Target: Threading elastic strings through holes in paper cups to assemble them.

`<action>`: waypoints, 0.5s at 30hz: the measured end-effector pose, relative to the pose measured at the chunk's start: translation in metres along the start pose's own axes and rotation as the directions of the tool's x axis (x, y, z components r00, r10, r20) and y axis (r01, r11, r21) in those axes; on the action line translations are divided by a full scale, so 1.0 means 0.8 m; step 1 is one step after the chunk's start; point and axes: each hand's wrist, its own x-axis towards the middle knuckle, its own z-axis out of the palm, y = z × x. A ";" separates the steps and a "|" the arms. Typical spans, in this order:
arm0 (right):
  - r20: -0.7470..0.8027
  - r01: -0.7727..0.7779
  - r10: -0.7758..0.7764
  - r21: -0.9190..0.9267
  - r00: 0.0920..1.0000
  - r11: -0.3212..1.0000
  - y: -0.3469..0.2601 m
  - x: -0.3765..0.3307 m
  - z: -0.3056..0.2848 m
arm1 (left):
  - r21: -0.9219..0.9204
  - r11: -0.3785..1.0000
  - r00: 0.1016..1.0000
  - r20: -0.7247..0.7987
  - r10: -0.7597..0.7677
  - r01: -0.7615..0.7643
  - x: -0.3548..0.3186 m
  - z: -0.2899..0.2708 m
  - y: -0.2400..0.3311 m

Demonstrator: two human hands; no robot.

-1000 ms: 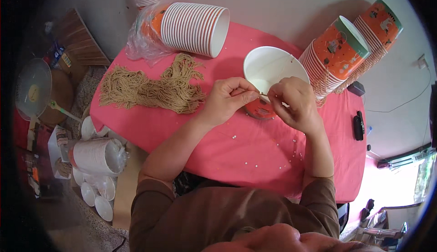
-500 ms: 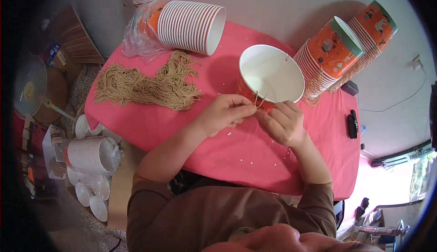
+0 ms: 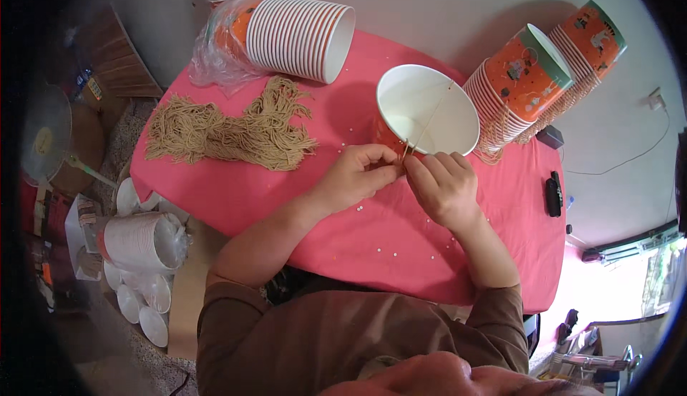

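A paper bucket [image 3: 401, 99], white inside and orange outside, stands on the pink tablecloth just beyond my hands. A thin tan cord [image 3: 432, 118] runs from a hole high on its far right wall across the mouth to the near rim. At that rim my left hand [image 3: 368, 172] pinches the cord between thumb and forefinger. My right hand [image 3: 445, 187] meets it there, fingers curled and closed on the same cord. Fingers hide the cord's end and any knot. To the left lies a loose bundle of tan cords [image 3: 232, 137].
A stack of nested buckets [image 3: 300, 40] lies sideways in clear plastic [image 3: 213, 56] at the back left. Orange bucket stacks [image 3: 515, 81] with cords hanging off stand at the right. A black object [image 3: 553, 194] lies by the right table edge. Small white bits dot the pink cloth [image 3: 343, 245].
The cord loop at the near rim has become smaller and tighter. My hands have drawn closer together, with my right hand's fingers now more upright beside the left fingertips.
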 end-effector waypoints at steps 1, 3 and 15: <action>-0.001 -0.001 0.001 0.001 1.000 1.000 0.000 0.001 0.000 | -0.020 1.000 1.000 -0.017 -0.007 0.007 0.000 0.001 -0.001; -0.011 0.050 -0.050 0.011 0.999 0.999 0.000 0.002 -0.001 | 0.033 0.994 0.991 -0.077 0.111 -0.108 0.003 0.005 -0.008; 0.007 -0.026 0.025 0.254 1.000 0.967 0.012 0.002 -0.001 | -0.461 0.885 0.982 -0.184 -0.034 -0.056 0.004 0.024 -0.015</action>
